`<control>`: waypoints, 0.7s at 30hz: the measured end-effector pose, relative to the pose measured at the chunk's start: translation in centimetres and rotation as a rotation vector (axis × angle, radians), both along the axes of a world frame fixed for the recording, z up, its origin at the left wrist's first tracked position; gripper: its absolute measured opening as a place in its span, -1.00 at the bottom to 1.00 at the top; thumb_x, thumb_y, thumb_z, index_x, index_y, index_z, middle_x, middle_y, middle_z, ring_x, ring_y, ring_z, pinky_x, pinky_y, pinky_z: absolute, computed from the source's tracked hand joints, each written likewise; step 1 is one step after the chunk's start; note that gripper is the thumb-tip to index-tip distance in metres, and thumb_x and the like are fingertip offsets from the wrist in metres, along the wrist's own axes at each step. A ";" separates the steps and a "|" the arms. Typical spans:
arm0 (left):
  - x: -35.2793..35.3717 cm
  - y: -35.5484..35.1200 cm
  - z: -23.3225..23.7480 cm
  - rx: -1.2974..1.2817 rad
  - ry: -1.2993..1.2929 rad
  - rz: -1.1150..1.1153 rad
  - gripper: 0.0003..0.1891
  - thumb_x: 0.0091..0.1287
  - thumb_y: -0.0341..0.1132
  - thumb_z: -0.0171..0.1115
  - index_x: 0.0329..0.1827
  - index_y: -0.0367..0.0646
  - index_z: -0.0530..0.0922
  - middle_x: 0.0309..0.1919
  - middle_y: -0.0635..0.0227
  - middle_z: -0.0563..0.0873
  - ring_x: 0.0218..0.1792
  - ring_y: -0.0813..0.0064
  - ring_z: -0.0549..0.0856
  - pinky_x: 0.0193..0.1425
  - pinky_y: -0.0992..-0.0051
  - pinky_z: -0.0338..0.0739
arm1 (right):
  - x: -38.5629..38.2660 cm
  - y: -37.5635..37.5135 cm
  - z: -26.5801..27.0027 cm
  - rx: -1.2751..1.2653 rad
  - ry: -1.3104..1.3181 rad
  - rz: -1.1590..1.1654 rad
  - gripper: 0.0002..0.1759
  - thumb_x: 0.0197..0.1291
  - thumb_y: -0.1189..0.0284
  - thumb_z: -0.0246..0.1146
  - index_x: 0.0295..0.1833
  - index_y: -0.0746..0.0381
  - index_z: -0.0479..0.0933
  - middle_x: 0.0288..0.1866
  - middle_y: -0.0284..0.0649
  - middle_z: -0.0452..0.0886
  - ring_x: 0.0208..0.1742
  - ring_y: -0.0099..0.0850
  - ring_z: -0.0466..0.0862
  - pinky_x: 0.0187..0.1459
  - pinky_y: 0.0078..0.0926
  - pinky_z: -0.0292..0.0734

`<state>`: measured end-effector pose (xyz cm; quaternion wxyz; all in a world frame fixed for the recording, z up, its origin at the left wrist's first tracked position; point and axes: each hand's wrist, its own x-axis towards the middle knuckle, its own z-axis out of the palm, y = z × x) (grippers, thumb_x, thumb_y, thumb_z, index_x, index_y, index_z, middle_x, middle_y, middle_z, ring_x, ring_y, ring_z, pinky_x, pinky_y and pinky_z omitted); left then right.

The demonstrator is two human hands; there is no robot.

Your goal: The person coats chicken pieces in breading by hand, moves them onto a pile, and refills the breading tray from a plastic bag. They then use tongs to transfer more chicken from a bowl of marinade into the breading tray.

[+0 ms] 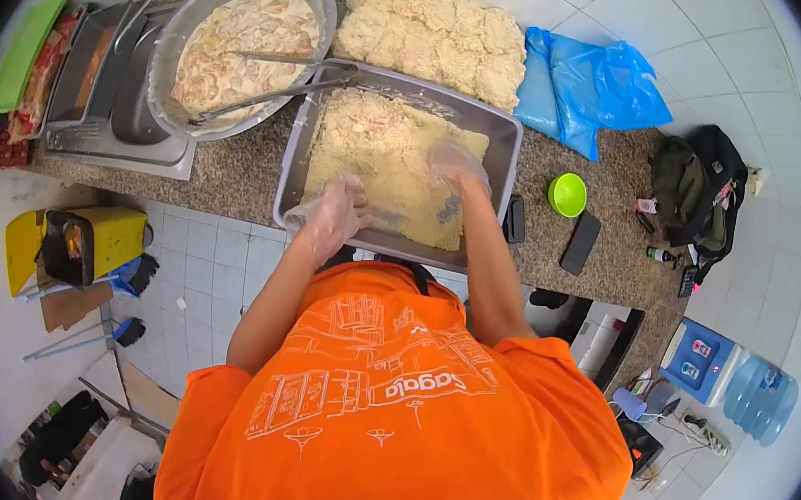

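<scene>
Both hands wear clear plastic gloves and are over a grey plastic tub (289, 175) of pale breadcrumbs (398, 181). My left hand (340, 207) is at the tub's near left side, its fingers apart over the crumbs, holding nothing I can see. Farther right, my right hand (458, 166) lies against the crumbs with fingers stretched out, slightly blurred. A lumpy, crumb-covered patch (365, 124) with pinkish bits shows toward the back left of the tub; its pieces are hard to separate. Grey tub floor shows through in places.
A large bowl (163, 79) of wet battered pieces stands left, metal tongs (270, 97) across it. Coated pieces (433, 29) are piled behind the tub. Blue plastic bags (598, 85), a green bowl (567, 195) and a phone (580, 244) lie right. A sink (136, 115) is far left.
</scene>
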<state>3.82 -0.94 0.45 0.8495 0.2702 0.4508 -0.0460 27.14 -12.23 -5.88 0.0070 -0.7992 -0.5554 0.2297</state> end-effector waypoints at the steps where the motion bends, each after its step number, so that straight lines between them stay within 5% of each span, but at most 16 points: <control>1: -0.6 -0.2 0.0 -0.023 0.001 0.045 -0.34 0.40 -0.06 -0.19 0.38 -0.44 0.07 0.38 -0.29 0.10 0.43 -0.26 0.08 0.50 0.00 0.03 | 0.9 -1.5 -3.6 0.032 0.332 -0.345 -0.83 0.11 0.54 0.08 -0.48 0.19 0.55 -0.41 -0.12 0.63 -0.36 -0.28 0.66 -0.35 -0.33 0.52; 2: -0.5 0.0 0.0 -0.038 -0.014 0.095 -0.33 0.40 -0.06 -0.20 0.39 -0.46 0.05 0.38 -0.31 0.09 0.44 -0.32 0.05 0.50 0.00 0.01 | 2.2 -2.2 -5.0 0.072 0.649 -0.685 -0.82 0.09 0.55 0.09 -0.50 0.19 0.56 -0.40 -0.11 0.64 -0.35 -0.26 0.67 -0.35 -0.36 0.52; 3: -0.4 0.3 0.2 -0.034 -0.023 0.102 -0.33 0.40 -0.06 -0.20 0.39 -0.46 0.05 0.38 -0.31 0.09 0.44 -0.32 0.05 0.50 0.00 0.01 | 2.9 -2.0 -3.1 0.077 0.642 -0.676 -0.82 0.09 0.55 0.09 -0.50 0.19 0.56 -0.40 -0.11 0.64 -0.35 -0.26 0.67 -0.35 -0.36 0.52; 5: -0.8 0.3 0.5 0.003 -0.059 0.092 -0.35 0.41 -0.06 -0.20 0.36 -0.47 0.08 0.39 -0.31 0.08 0.43 -0.32 0.06 0.50 -0.01 0.01 | 3.8 -2.1 0.2 -0.131 -0.791 0.488 -0.79 0.14 0.56 0.06 -0.48 0.21 0.57 -0.39 -0.09 0.65 -0.33 -0.21 0.67 -0.32 -0.37 0.52; 6: -0.6 0.9 0.1 0.007 -0.071 0.109 -0.35 0.41 -0.06 -0.20 0.36 -0.47 0.08 0.39 -0.31 0.08 0.43 -0.32 0.06 0.50 -0.01 0.01 | 4.2 -1.8 -0.3 -0.123 -0.805 0.501 -0.79 0.14 0.56 0.06 -0.48 0.21 0.57 -0.39 -0.09 0.65 -0.33 -0.21 0.67 -0.32 -0.37 0.52; 8: -1.3 1.0 -0.3 -0.051 -0.116 0.143 -0.36 0.41 -0.07 -0.20 0.36 -0.44 0.09 0.40 -0.29 0.05 0.43 -0.31 0.06 0.49 -0.03 0.01 | 2.3 -3.1 -1.4 0.342 -0.359 -0.405 -0.82 0.17 0.53 0.08 -0.40 0.21 0.58 -0.41 -0.12 0.64 -0.24 -0.23 0.67 -0.29 -0.39 0.53; 9: -1.1 0.9 0.0 -0.050 -0.123 0.139 -0.36 0.41 -0.07 -0.20 0.36 -0.44 0.09 0.40 -0.29 0.05 0.43 -0.31 0.06 0.49 -0.03 0.01 | 2.0 -3.1 -1.3 0.239 -0.207 -0.545 -0.85 0.17 0.50 0.09 -0.36 0.22 0.58 -0.36 -0.11 0.64 -0.21 -0.23 0.67 -0.25 -0.38 0.53; 12: -1.2 0.4 0.8 -0.034 -0.104 0.163 -0.37 0.40 -0.07 -0.19 0.35 -0.43 0.11 0.41 -0.27 0.04 0.44 -0.29 0.04 0.49 -0.06 -0.01 | 1.1 -2.3 2.0 -0.216 -0.003 -0.320 -0.83 0.19 0.41 0.12 -0.23 0.25 0.57 -0.22 -0.09 0.64 -0.14 -0.22 0.66 -0.15 -0.34 0.52; 17: -0.9 0.7 0.0 -0.059 -0.093 0.148 -0.35 0.38 -0.07 -0.17 0.35 -0.45 0.12 0.41 -0.28 0.04 0.44 -0.28 0.04 0.49 -0.06 -0.03 | -1.9 -0.9 8.7 -0.399 -0.025 -0.196 -0.63 0.23 0.25 0.16 0.00 0.30 0.56 0.01 -0.06 0.64 -0.01 -0.22 0.65 0.02 -0.28 0.51; 21: -0.8 0.8 -0.2 -0.071 -0.085 0.187 -0.35 0.38 -0.07 -0.17 0.35 -0.47 0.13 0.40 -0.30 0.07 0.43 -0.29 0.06 0.50 -0.06 -0.02 | -2.0 -3.8 6.3 0.060 0.010 -0.417 -0.50 0.20 0.23 0.24 0.12 0.37 0.49 -0.05 -0.08 0.65 0.00 -0.30 0.65 0.02 -0.38 0.51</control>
